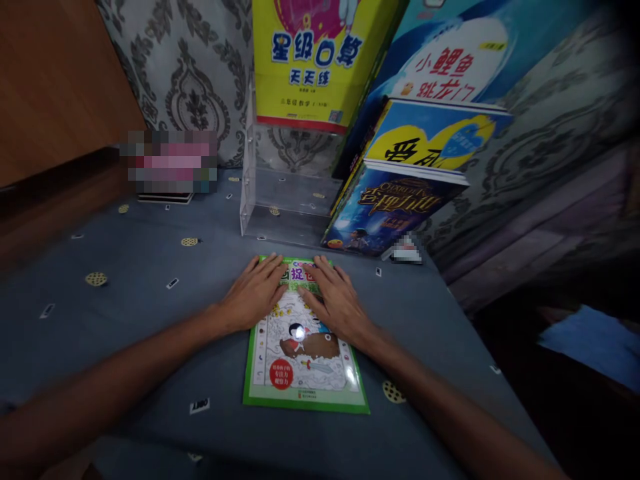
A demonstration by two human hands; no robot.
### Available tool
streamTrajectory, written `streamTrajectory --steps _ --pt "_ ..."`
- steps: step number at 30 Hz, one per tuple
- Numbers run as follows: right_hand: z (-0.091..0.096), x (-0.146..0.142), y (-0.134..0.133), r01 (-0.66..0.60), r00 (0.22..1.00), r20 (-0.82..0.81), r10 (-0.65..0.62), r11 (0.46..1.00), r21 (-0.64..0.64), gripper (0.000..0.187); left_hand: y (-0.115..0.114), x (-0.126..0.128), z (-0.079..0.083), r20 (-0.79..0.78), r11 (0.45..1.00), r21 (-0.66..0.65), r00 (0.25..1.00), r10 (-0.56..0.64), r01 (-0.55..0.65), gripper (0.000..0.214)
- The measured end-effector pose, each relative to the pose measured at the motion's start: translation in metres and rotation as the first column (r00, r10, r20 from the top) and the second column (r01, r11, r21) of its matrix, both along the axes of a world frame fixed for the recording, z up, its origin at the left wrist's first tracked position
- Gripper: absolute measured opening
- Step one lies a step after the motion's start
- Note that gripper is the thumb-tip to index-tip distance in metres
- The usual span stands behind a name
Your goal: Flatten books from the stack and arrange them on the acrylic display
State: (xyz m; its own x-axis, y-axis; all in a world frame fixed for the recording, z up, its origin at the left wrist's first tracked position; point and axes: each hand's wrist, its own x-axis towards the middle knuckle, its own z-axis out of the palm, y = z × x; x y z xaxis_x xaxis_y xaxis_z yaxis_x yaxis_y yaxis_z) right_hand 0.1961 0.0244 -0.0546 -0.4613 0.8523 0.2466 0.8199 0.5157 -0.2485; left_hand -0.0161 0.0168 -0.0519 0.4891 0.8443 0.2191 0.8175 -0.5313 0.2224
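A thin green-edged children's book [305,363] lies flat on the grey-blue tablecloth [140,320] in front of me. My left hand [255,293] rests palm down on the book's upper left part, fingers stretched out flat. My right hand [337,300] lies palm down on its upper right part, fingers also spread. Neither hand holds anything. Just beyond the book stands a clear acrylic book stand [280,193].
A yellow book [315,60] stands upright in the acrylic stand. Several blue books [415,173] lean against each other to its right. A small blurred object [167,163] sits at the back left by a wooden panel [55,80]. The table's edge drops off at right.
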Motion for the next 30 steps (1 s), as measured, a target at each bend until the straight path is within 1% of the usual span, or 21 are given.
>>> streamTrajectory --steps 4,11,17,20,24,27,30 --pt "0.003 -0.002 -0.002 0.015 1.000 0.024 -0.015 1.000 0.002 0.048 0.000 -0.001 0.000 0.022 1.000 0.004 1.000 -0.011 0.011 0.044" --pt "0.009 -0.005 -0.005 0.031 1.000 -0.003 -0.031 1.000 -0.003 0.045 0.002 -0.005 -0.003 0.007 0.998 0.045 0.999 -0.045 0.045 0.043" --pt "0.022 -0.007 -0.021 0.109 0.994 -0.021 -0.111 0.991 -0.080 0.044 0.003 -0.013 0.001 0.000 0.993 -0.036 0.994 -0.109 0.109 0.046" --pt "0.026 -0.004 -0.029 0.119 0.991 -0.058 -0.124 0.989 -0.093 0.039 -0.001 -0.017 0.001 0.017 0.989 -0.039 0.990 -0.141 0.142 0.046" --pt "0.025 0.000 -0.036 0.125 0.988 -0.075 -0.134 0.986 -0.113 0.038 -0.006 -0.017 0.002 0.031 0.990 -0.031 0.990 -0.135 0.136 0.045" --pt "0.020 0.002 -0.042 0.113 0.990 -0.079 -0.120 0.990 -0.087 0.037 -0.009 -0.015 0.003 0.032 0.993 -0.049 0.994 -0.108 0.109 0.044" --pt "0.016 0.002 -0.051 0.095 0.993 -0.061 -0.096 0.995 -0.030 0.039 -0.012 -0.014 0.003 0.059 0.995 -0.053 0.995 -0.081 0.084 0.043"
